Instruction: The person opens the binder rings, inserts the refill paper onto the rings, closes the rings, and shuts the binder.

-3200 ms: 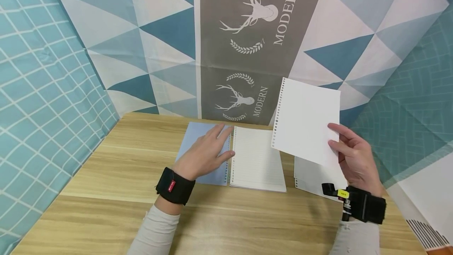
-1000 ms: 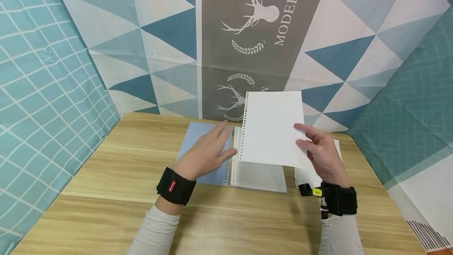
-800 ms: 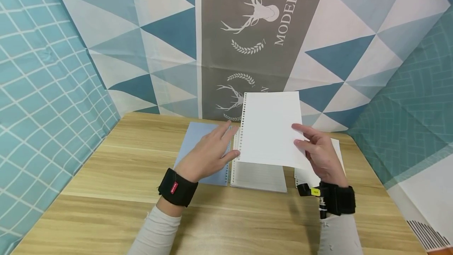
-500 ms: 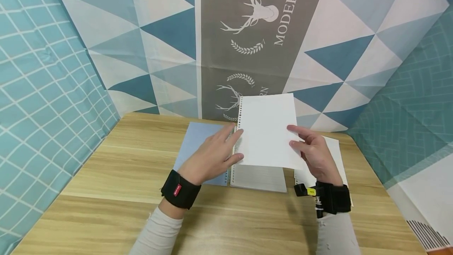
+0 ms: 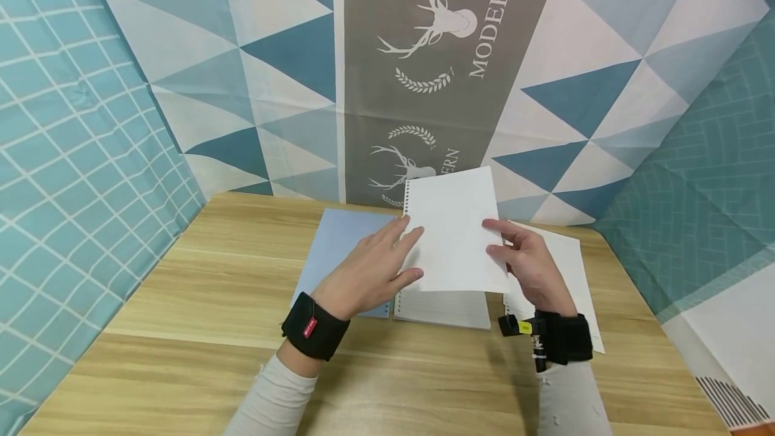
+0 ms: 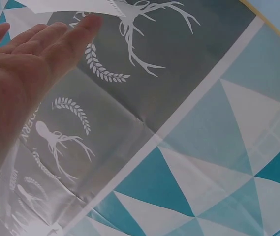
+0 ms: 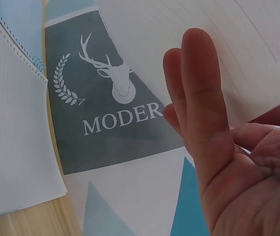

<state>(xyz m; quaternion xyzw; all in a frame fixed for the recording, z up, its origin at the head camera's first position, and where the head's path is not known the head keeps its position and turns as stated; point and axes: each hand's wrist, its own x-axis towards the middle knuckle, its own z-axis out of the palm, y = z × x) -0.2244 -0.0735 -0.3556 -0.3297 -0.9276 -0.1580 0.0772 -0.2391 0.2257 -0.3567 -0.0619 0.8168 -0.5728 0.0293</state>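
A white loose-leaf sheet [image 5: 451, 234] with punched holes down its left side is held up, tilted, over a stack of lined paper [image 5: 445, 308]. My right hand [image 5: 533, 264] pinches its right edge between thumb and fingers; the right wrist view shows the sheet [image 7: 258, 44] behind that hand [image 7: 213, 137]. My left hand [image 5: 375, 268] is spread, fingers extended, its fingertips overlapping the sheet's left margin in the head view. Under the left hand lies a blue punched cover [image 5: 339, 241]. The held sheet hides much of the lined stack.
More white punched sheets [image 5: 563, 261] lie on the right of the wooden table [image 5: 181, 315]. Behind the table hangs a patterned cloth [image 5: 418, 99] with deer heads. Blue gridded cloth [image 5: 79, 153] stands at the left.
My right hand has brought the sheet leftward and down over the lined stack, tilting it. My left hand has shifted a little right, to the sheet's left margin.
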